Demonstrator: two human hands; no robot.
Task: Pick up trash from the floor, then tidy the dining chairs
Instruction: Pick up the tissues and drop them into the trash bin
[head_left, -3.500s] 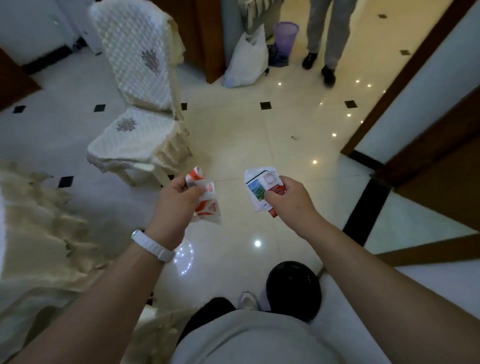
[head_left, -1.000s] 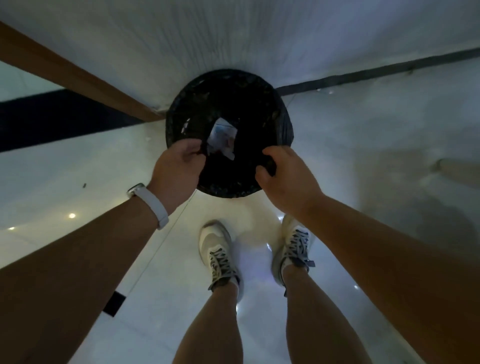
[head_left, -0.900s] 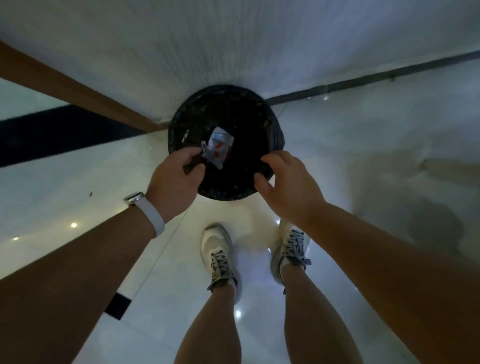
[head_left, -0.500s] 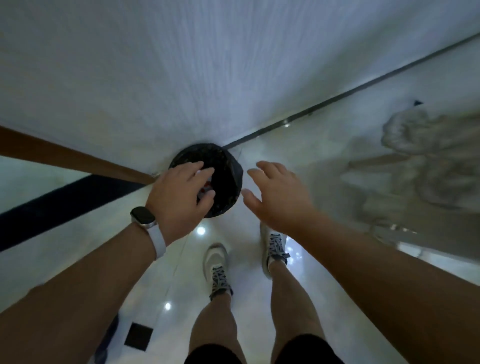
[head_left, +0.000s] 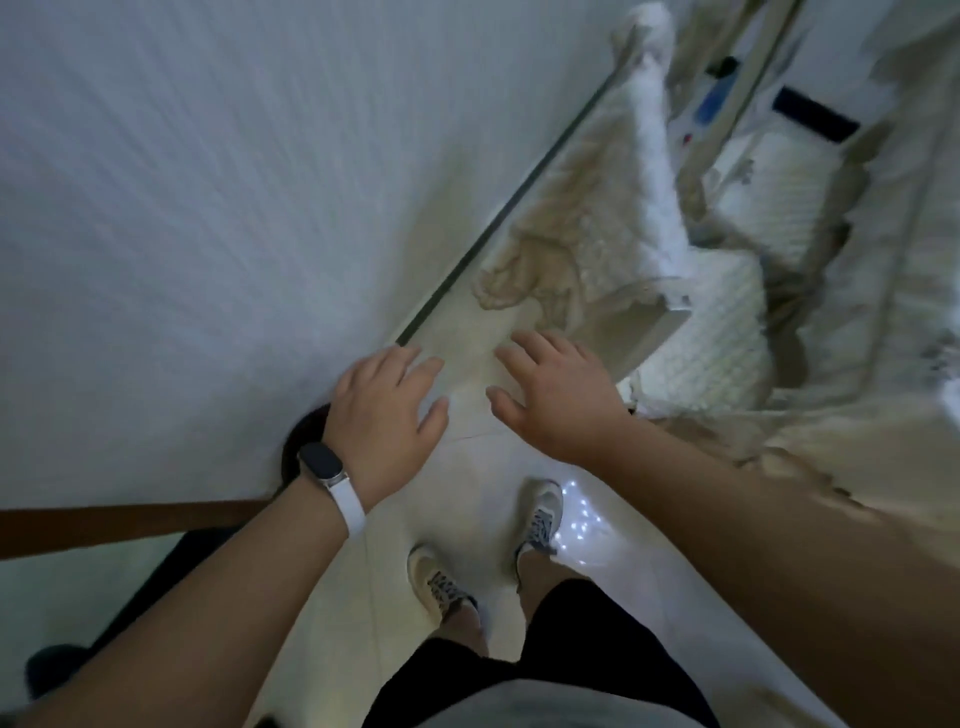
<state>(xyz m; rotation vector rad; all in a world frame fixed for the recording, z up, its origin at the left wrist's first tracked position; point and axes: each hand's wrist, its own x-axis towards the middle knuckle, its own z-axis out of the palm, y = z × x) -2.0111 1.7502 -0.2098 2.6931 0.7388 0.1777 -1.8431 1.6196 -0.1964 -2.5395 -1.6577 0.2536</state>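
Black bin (head_left: 304, 441) is seen only as a dark sliver behind the left hand (head_left: 387, 415), by the wall (head_left: 208, 208); contents can't be made out. Compared w/ 0.5 s ago, the bin is mostly hidden and a cloth-covered dining chair (head_left: 711, 332) is now seen close at right. Both left and right hand (head_left: 558, 397) are held empty, fingers spread wide. Chair is blurred, partly cut off.

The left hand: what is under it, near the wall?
Under the left hand a dark, rounded thing shows beside the wall. Only its edge can be seen; the hand and wrist cover the rest, so its contents cannot be seen. Both hands are open and empty.
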